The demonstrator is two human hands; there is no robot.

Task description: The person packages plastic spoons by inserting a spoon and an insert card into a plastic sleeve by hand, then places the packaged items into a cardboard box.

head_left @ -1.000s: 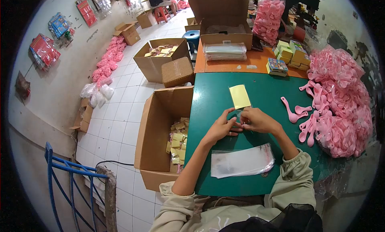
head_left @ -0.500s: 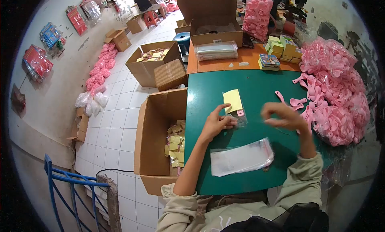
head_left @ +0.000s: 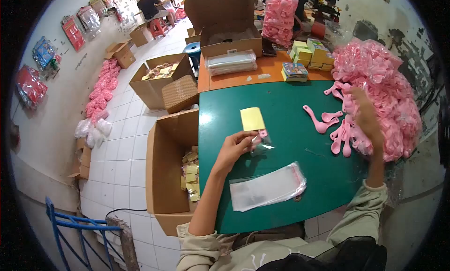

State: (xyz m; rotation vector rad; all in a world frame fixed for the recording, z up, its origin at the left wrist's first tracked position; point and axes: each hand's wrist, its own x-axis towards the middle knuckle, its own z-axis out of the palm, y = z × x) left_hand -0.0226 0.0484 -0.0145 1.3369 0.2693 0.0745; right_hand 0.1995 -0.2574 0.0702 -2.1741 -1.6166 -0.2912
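My left hand [head_left: 236, 148] is closed, its fingers pinching a small clear plastic packet [head_left: 263, 143] above the green table. Out of the packet's far end shows a yellow card [head_left: 252, 119], with the end of a pink spoon [head_left: 263, 133] beside it. My right hand [head_left: 366, 115] is smeared by motion at the heap of bagged pink spoons [head_left: 398, 107]; its fingers cannot be made out. Several loose pink spoons [head_left: 320, 124] lie just left of that hand. Nearer my body lies a stack of clear plastic sleeves [head_left: 267, 186].
Left of the green table [head_left: 276, 97] stands an open carton [head_left: 161, 144] with yellow-carded packets inside. On the orange tabletop are an open brown box [head_left: 229, 43], plastic sleeves and card stacks [head_left: 309, 53]. A blue railing [head_left: 79, 222] is at lower left. A person [head_left: 149, 8] sits far back.
My right hand has swung right and away, from near the packet to the spoon heap. My left fingers have closed on the packet, and the whole view has shifted slightly.
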